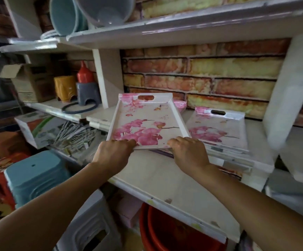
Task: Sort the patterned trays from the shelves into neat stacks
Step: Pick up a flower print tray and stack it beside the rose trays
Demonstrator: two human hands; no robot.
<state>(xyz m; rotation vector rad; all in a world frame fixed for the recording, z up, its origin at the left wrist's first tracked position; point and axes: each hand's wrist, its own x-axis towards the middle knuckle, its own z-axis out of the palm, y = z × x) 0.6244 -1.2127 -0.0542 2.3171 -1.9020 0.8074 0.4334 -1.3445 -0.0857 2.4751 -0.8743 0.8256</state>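
Both hands (152, 151) grip white tray (145, 122) | pink orchid print | seemingly unwrapped

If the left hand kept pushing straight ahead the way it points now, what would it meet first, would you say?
The left hand already grips the near rim of the floral tray. Carried onward, the tray's far end would probably reach the brick-patterned back wall first, though depth is unclear.

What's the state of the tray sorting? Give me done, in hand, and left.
Done: a stack of white trays printed with pink orchids lies on the white shelf.
In hand: the left hand and right hand grip the near edge of one more pink-orchid tray, tilted up.
Left: setting it down; another pink item sits behind.
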